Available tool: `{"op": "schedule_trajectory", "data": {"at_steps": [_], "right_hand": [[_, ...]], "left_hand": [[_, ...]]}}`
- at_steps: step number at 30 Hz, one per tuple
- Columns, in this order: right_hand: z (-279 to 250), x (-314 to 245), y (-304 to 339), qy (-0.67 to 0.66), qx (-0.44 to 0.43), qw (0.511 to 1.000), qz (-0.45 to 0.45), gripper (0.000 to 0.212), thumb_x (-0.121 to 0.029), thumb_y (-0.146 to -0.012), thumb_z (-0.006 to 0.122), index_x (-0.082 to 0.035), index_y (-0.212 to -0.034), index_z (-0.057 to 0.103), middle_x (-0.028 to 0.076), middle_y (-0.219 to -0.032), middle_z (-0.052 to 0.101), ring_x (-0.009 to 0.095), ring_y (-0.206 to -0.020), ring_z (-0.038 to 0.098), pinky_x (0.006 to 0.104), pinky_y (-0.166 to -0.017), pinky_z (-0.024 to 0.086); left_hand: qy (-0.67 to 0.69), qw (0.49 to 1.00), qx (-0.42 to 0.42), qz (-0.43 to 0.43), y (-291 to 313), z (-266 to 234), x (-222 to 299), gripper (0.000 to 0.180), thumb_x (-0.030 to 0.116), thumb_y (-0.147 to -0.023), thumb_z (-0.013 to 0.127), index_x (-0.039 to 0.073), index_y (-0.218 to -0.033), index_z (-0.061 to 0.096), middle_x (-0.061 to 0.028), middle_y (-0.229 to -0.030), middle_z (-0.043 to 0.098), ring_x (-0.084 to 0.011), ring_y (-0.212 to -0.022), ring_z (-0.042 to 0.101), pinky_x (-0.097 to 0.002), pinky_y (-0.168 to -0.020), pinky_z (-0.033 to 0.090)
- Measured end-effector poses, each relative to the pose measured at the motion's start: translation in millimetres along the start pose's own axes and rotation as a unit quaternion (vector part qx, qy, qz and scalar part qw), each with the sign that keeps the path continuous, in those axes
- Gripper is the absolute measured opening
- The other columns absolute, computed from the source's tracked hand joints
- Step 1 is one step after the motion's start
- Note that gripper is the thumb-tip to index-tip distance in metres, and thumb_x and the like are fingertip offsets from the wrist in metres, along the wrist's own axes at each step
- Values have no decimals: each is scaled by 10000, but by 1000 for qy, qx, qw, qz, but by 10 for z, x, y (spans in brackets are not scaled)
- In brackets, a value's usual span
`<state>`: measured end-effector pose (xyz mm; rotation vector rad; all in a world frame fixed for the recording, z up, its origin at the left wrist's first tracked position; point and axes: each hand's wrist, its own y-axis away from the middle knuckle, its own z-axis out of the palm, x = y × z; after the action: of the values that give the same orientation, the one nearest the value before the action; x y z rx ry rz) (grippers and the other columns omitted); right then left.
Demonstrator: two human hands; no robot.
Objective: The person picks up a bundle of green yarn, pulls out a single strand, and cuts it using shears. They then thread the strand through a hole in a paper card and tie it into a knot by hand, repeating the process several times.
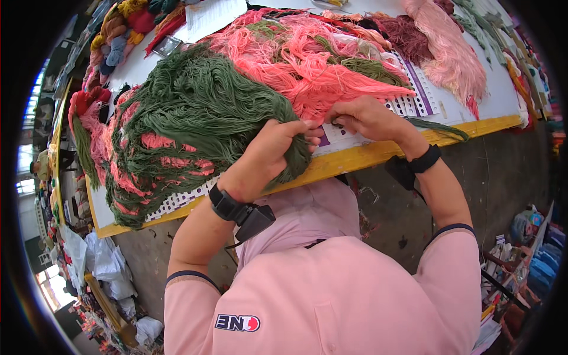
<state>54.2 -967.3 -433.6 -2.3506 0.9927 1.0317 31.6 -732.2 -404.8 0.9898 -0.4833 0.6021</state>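
Note:
A large heap of dark green yarn (201, 97) lies at the table's near edge, with coral pink strands showing through its lower left. My left hand (278, 145) is closed round the right end of this green yarn. Close beside it, my right hand (365, 118) has its fingers curled in a pinch; what they hold is too small to make out. Behind both hands spreads a loose mass of coral pink yarn (319, 83), its tip reaching right over a white card with punched holes (423, 89).
The white table has a yellow front edge (367, 158). A few green strands (441, 127) trail along it to the right. Farther back lie pale pink yarn (444, 53), maroon yarn (402, 35) and a paper sheet (213, 18). Multicoloured skeins (115, 50) sit at the far left.

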Motion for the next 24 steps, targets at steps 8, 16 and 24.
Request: {"op": "schedule_trajectory", "data": {"at_steps": [8,16,24], "right_hand": [[32,26,-5,10,47,998,39,338,-102,-904,583,-95,-1241,610,112,-693,631,196,-582,605,336,-585,477],[45,-22,57,-201,66,973,88,73,-78,-933,563,-32,-978,597,64,-665,641,124,-559,578,278,-552,453],[127,-95,-71,31,48,997,55,117,-169,-834,627,-81,-911,620,123,-704,650,298,-661,650,407,-615,489]], "left_hand": [[-123,992,24,1,-208,121,-20,214,12,-828,668,-84,-1015,625,-89,-866,639,-111,-647,542,-238,-541,422],[-249,949,111,159,-389,46,-246,127,-26,-737,691,14,-830,614,-41,-792,604,-151,-632,561,-284,-580,451],[-123,989,8,86,-296,-36,-166,110,-42,-763,661,-4,-854,614,-42,-738,601,-106,-581,494,-248,-514,371]]}}
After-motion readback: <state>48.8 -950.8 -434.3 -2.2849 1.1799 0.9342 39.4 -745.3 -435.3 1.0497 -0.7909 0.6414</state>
